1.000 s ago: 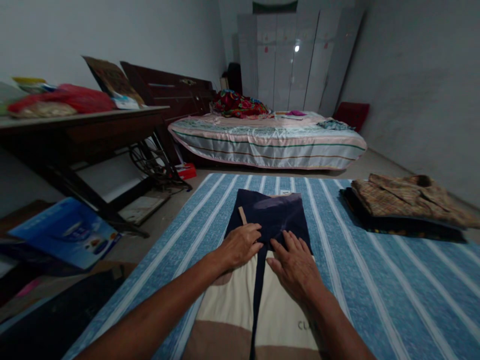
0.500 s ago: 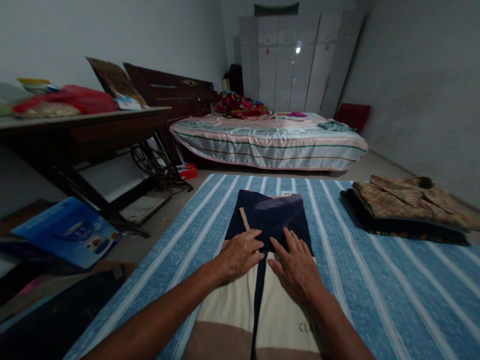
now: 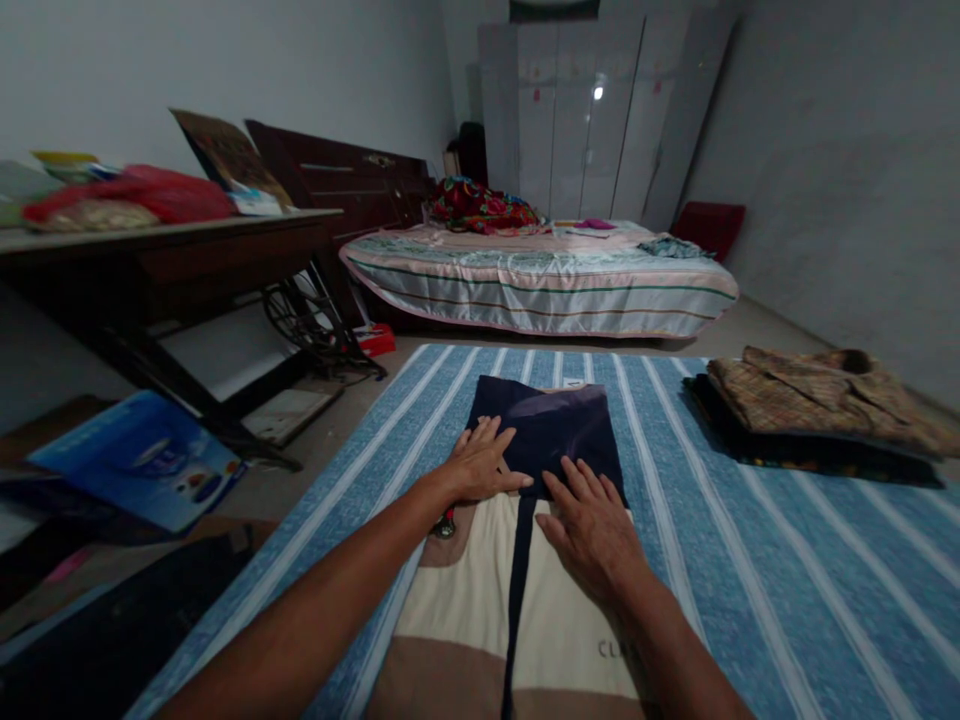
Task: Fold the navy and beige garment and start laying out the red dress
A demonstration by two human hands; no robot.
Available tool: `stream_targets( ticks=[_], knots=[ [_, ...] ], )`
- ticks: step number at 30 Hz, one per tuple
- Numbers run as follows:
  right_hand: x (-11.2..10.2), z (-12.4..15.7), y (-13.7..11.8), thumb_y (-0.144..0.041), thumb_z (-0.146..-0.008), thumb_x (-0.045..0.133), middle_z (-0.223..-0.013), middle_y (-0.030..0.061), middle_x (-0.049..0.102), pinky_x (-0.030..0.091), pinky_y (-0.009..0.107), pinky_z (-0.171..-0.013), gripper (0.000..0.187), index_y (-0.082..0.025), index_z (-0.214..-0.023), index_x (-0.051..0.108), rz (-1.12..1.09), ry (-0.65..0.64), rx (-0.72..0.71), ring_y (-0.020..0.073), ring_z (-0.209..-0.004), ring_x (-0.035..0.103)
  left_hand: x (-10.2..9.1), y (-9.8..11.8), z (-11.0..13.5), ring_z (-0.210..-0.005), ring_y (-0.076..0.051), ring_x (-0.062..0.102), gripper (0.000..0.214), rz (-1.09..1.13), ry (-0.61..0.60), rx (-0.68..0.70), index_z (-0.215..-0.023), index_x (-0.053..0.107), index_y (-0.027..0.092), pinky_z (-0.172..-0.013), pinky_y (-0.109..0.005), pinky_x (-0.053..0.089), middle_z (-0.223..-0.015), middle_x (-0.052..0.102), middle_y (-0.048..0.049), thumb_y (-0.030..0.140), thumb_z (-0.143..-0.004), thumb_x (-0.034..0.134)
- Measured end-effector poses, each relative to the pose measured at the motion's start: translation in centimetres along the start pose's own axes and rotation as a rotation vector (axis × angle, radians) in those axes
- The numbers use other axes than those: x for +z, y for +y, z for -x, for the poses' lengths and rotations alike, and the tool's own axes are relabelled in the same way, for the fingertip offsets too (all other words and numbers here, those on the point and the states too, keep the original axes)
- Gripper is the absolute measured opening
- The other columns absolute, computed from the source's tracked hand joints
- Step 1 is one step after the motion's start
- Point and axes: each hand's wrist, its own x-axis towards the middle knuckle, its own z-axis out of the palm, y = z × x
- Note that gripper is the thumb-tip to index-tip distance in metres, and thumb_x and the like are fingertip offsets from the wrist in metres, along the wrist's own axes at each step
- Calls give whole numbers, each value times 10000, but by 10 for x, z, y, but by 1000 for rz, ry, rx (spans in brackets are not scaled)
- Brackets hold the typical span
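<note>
A garment in navy, cream and brown (image 3: 555,430) lies flat on a blue striped mat (image 3: 750,560), its navy part folded toward the far end. My left hand (image 3: 484,462) rests flat on the navy part's left edge, fingers stretched out. Pressed flat just right of the dark centre strip is my right hand (image 3: 592,525), its fingers spread over the seam between navy and cream. Neither hand grips anything.
A stack of folded clothes (image 3: 817,405) sits at the mat's right edge. Beyond the mat stands a bed (image 3: 540,280) with a white wardrobe (image 3: 592,120) behind. A dark table (image 3: 165,260) with bags stands at left, a blue box (image 3: 142,460) on the floor beside it.
My left hand has slid left and away, from the middle of the navy part to its left edge, fingers now straighter. The tan strip there is now covered. My right hand has barely moved.
</note>
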Motion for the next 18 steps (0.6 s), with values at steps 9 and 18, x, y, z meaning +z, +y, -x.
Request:
stream_targets(
  ticks=[9, 18],
  knots=[
    [1, 1, 3, -453, -923, 422, -1503, 114, 329, 221, 489, -1088, 529, -233, -1404, 425, 26, -20, -7, 304, -1383, 268, -6, 4, -9, -1431, -358, 29, 1063, -16, -32, -56, -1476, 250, 162, -1117, -540, 103, -1554, 88, -208, 768, -656, 550],
    [0, 3, 3, -459, -950, 364, -1513, 119, 308, 203, 476, -1087, 532, -223, -1426, 382, 60, -37, -9, 295, -1387, 253, 13, 30, 79, -1416, -270, 208, 525, -38, 204, 81, -1372, 415, 119, -1132, -455, 207, -1493, 340, -155, 396, -926, 425]
  ],
)
